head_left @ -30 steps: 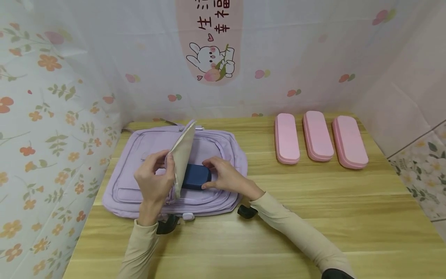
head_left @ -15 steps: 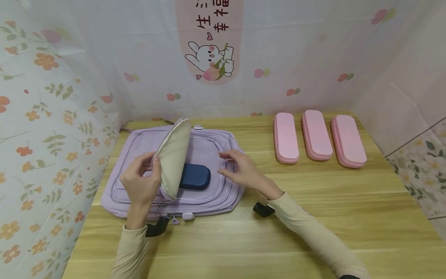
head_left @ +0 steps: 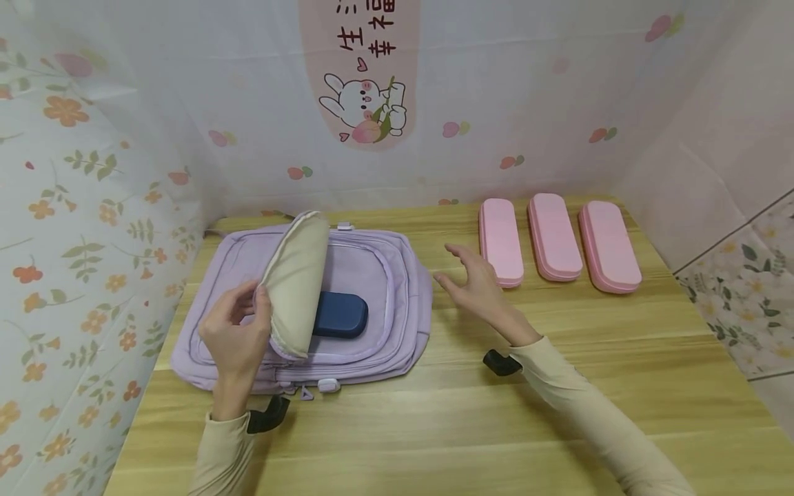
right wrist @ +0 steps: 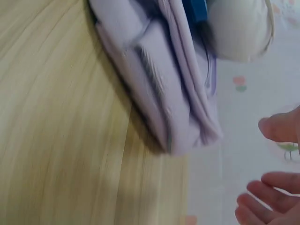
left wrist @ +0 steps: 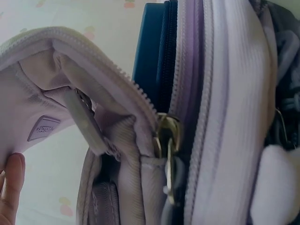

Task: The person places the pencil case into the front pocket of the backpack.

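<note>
The work in hand looks like packing cases into the lilac backpack (head_left: 347, 275), which lies flat on the table (head_left: 434, 427): a dark blue case (head_left: 340, 315) sits in the opened front compartment, half covered by the raised flap (head_left: 294, 282) with its beige lining turned outward. The left hand (head_left: 234, 337) has its grip closed on the flap's edge, fingers curled round it and holding it upright over the pocket; the left wrist view shows the zip teeth and a brass puller at the opening. The right hand (head_left: 474, 279) hovers above the table between the backpack and the nearest of three pink cases (head_left: 500, 241), grip open, fingers spread and relaxed, holding nothing. Judging by this, the next move calls for closing on that nearest pink case while the flap is held up.
</note>
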Tool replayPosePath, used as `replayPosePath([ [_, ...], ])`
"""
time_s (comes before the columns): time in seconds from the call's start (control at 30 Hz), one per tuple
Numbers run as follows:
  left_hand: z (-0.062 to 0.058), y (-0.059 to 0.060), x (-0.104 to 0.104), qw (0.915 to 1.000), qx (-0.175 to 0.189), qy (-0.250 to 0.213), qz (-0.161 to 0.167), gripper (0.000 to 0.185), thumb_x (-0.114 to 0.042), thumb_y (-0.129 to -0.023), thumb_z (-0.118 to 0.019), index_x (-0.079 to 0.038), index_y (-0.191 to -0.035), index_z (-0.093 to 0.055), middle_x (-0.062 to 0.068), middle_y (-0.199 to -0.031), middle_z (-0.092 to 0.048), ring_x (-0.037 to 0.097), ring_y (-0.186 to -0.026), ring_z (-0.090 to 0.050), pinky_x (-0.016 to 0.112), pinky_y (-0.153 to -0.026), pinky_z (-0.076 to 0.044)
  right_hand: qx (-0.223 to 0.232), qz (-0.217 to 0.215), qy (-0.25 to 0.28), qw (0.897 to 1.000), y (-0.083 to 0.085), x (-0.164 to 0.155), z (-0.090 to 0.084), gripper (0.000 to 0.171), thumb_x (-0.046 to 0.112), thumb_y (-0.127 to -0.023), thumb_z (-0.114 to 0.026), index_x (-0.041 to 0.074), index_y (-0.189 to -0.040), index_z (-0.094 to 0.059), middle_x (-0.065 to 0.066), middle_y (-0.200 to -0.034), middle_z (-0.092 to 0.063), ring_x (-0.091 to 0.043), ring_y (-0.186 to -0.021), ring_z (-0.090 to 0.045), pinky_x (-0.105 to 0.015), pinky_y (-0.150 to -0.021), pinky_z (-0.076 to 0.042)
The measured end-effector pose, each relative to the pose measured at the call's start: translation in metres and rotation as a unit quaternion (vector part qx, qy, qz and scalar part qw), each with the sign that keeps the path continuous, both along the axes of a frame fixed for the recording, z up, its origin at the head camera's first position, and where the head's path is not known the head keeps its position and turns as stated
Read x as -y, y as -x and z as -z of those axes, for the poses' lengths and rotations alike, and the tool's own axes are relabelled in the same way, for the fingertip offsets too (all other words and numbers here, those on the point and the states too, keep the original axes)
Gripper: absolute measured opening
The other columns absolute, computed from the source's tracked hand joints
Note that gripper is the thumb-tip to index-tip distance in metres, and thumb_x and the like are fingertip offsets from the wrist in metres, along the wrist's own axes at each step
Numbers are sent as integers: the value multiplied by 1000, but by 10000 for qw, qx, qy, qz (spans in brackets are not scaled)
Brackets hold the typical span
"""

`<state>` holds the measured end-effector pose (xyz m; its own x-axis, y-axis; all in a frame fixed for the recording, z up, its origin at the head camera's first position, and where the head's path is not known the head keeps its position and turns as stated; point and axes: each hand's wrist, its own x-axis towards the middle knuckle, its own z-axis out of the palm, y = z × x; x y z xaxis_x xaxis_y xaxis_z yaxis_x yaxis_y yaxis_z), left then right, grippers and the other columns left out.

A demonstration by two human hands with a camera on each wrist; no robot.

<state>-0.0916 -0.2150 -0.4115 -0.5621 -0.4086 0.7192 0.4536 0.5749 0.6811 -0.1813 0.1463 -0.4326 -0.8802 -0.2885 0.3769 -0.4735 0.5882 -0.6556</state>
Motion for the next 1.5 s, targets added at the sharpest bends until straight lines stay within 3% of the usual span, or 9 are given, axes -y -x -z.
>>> replayPosePath([
  [0.37,2,-6,4,9999,82,-59,-44,12,6,-85,-70,13,-94,-75,28,-84,-73,-9,-69,-61,3,-66,-53,374,1348,-248,9899,8,-42,14,79,22,-85,-80,-14,-143,-41,-36,-145,-44,-50,-135,-42,-65,-114,-37],
  [0.8,5,-8,5,9999,32,-85,-64,12,6,-85,-70,14,-93,-74,29,-84,-73,-9,-67,-61,3,-65,-54,741,1759,-525,9802,11,-67,38,103,24,-84,-82,-22,-149,-17,-45,-151,-28,-56,-141,-32,-64,-121,-29],
  [0.97,6,-8,5,9999,64,-95,-70,12,5,-86,-70,13,-93,-74,29,-83,-73,-9,-67,-62,3,-65,-54,724,1916,-343,9782,14,-70,43,99,22,-83,-83,-21,-148,-22,-46,-141,-38,-56,-132,-40,-66,-114,-38],
  [1.23,12,-9,9,9998,132,-120,-117,12,8,-85,-69,13,-94,-74,28,-84,-73,-10,-67,-61,3,-65,-53,1249,2432,-435,9609,13,-73,42,92,33,-82,-85,-19,-140,-37,-41,-127,-51,-54,-118,-51,-65,-99,-47],
  [1.5,15,-8,8,9993,179,-253,-191,13,11,-83,-68,16,-94,-73,32,-82,-71,-13,-67,-59,1,-64,-51,1022,2545,-263,9613,12,-75,47,85,29,-82,-83,-21,-136,-42,-40,-125,-54,-53,-116,-52,-63,-100,-46],
])
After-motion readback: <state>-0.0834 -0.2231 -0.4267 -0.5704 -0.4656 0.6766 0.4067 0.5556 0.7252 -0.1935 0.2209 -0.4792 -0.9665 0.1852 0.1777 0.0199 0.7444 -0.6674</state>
